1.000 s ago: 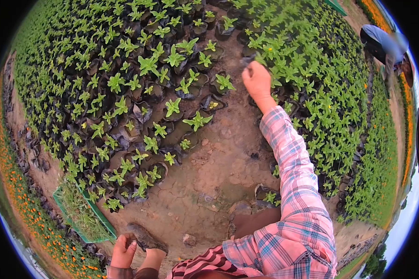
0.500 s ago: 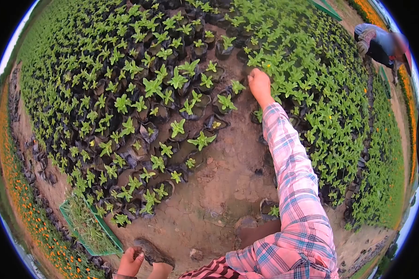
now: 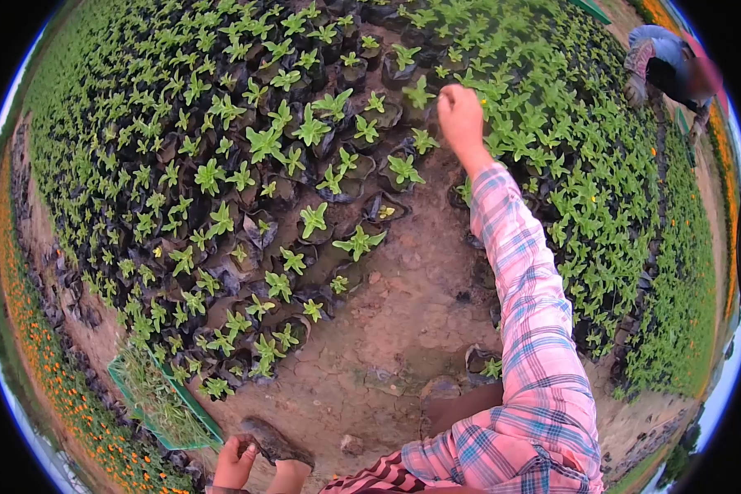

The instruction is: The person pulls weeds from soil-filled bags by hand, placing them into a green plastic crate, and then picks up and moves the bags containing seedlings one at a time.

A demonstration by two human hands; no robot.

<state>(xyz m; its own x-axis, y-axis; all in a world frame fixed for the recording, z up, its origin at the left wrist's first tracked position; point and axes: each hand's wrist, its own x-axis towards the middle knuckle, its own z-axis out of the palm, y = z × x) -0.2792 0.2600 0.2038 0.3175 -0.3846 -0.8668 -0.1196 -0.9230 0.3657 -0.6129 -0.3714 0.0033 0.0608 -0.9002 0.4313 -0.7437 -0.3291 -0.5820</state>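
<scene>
My right hand [image 3: 463, 123] reaches far forward over the plants, its thumb and fingers pinched together. A small green seedling [image 3: 420, 92] shows right at those fingertips and appears to be in the pinch. Just below the hand stand more seedlings in black nursery bags, one of them [image 3: 403, 170] with broad leaves. My left hand [image 3: 233, 465] stays low at the bottom left with its fingers curled closed; whatever lies in them, if anything, is hidden. It is beside my dark, muddy shoe [image 3: 273, 440].
Dense bagged seedlings [image 3: 584, 206] fill the right side, with looser rows [image 3: 210, 175] to the left. Bare soil [image 3: 387, 329] lies before me. A green crate [image 3: 160, 399] of cut plants sits at lower left. Another person [image 3: 667, 62] bends at upper right. Orange flowers [image 3: 66, 403] line the edge.
My right hand has risen forward, and a seedling now shows at its fingertips. My left hand stays about where it was. The other person has bent slightly.
</scene>
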